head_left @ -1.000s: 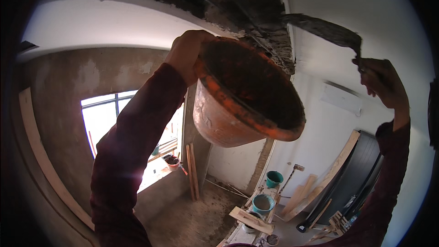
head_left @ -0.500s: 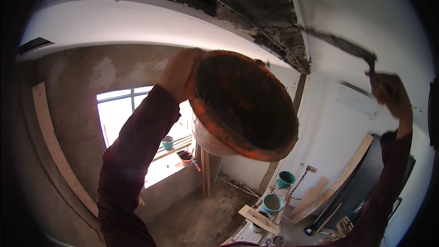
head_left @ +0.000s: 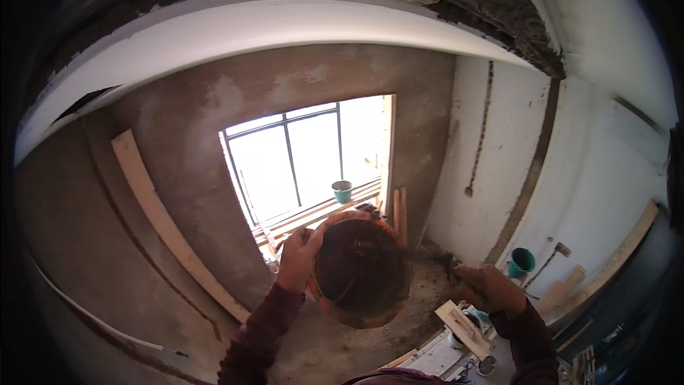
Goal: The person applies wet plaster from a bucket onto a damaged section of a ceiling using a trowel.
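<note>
My left hand [head_left: 298, 260] grips the left rim of a round orange bowl [head_left: 329, 308], its fingers closed on the edge. The bowl is held up in front of me, its mouth tipped toward me and its inside dark and smeared. On the other side, my right hand [head_left: 491, 289] is closed round the handle of a trowel [head_left: 427, 255]. The dark trowel blade, blurred by motion, points left and reaches the bowl's right edge. Whether the blade touches the bowl, or carries anything, I cannot tell.
A green bucket [head_left: 342, 191] stands on the windowsill, and another green bucket [head_left: 522, 262] is at the right. Below my right hand lies a wooden float [head_left: 464, 329] on a plank platform. Long boards [head_left: 171, 228] lean on the walls. A rough channel [head_left: 531, 21] runs along the ceiling.
Both hands have come down from near the ceiling. The bowl is lower, and the trowel has swung from the upper right to the bowl's right edge. My view has turned left.
</note>
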Demonstrator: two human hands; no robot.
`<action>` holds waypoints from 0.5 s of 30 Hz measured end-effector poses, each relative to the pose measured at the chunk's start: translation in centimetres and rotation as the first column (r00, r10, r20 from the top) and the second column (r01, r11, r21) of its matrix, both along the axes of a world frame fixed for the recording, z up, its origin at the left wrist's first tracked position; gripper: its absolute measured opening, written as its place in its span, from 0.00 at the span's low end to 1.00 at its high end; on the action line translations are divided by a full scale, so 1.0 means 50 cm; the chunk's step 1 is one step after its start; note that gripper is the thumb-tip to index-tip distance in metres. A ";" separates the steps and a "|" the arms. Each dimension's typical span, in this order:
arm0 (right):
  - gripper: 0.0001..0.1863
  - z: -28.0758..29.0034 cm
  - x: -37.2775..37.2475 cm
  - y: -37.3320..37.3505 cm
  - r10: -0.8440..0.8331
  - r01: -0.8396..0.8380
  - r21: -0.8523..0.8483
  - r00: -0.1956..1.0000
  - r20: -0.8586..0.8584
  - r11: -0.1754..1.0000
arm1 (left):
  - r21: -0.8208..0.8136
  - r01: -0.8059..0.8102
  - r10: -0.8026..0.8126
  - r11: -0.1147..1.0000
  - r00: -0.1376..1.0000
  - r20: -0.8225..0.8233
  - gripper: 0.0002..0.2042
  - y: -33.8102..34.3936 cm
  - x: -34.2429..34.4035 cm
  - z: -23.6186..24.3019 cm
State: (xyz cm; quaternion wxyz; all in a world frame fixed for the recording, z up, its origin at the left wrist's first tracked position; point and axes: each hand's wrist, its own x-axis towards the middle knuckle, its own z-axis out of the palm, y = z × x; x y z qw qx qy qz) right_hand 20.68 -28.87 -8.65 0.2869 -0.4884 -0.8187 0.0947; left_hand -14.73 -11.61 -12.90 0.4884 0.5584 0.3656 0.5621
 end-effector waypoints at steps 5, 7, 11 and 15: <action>0.10 0.056 -0.041 0.143 0.213 -0.373 -0.052 0.632 -0.745 0.926 | 0.077 -0.312 0.320 0.947 0.935 -0.151 0.12 -0.065 -0.029 -0.114; 0.08 0.102 -0.073 0.171 0.199 -0.545 -0.008 0.320 -0.926 0.839 | 0.061 -0.366 0.371 0.929 0.910 -0.187 0.11 -0.088 -0.023 -0.149; 0.21 0.128 -0.172 0.243 0.371 -0.700 0.135 0.196 -0.908 0.701 | -0.067 -0.472 0.462 0.879 0.879 -0.119 0.10 -0.162 -0.030 -0.206; 0.23 0.175 -0.341 0.233 0.290 -0.811 0.403 -0.300 -0.909 0.424 | -0.223 -0.504 0.528 0.834 0.847 0.058 0.09 -0.220 -0.067 -0.286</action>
